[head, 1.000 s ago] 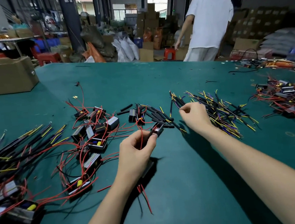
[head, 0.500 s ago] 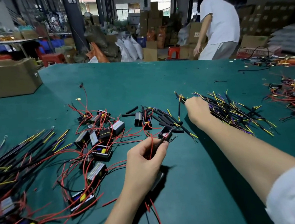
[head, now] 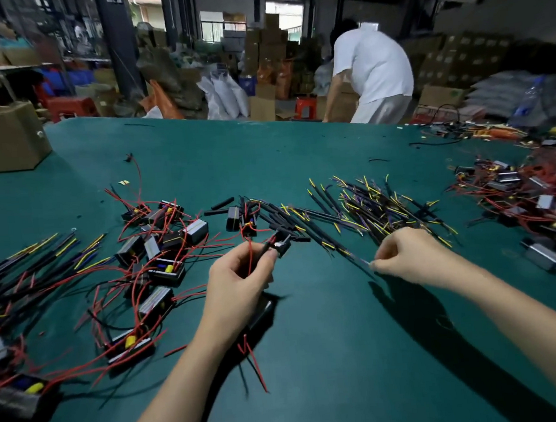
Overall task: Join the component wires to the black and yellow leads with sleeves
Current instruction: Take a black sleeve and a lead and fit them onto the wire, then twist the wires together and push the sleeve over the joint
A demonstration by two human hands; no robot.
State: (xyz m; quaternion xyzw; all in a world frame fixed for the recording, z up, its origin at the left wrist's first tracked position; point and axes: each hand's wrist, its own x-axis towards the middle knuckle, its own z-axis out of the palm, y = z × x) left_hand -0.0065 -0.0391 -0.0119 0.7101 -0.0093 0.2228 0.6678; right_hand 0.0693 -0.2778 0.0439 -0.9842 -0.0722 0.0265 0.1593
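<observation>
The left hand (head: 239, 280) pinches a component's red wires (head: 249, 258) above the green worktop (head: 331, 356). Right of it, the right hand (head: 410, 255) pinches one black lead (head: 346, 253) at the lead pile's (head: 369, 203) near edge. No writing is legible.

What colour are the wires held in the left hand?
Red, seen in the head view: red wires in the left hand.

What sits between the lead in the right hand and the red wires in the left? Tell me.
Nothing visible does. The right hand pinches a black lead at its near end; only bare green table lies between it and the left hand holding the red component wires.
</observation>
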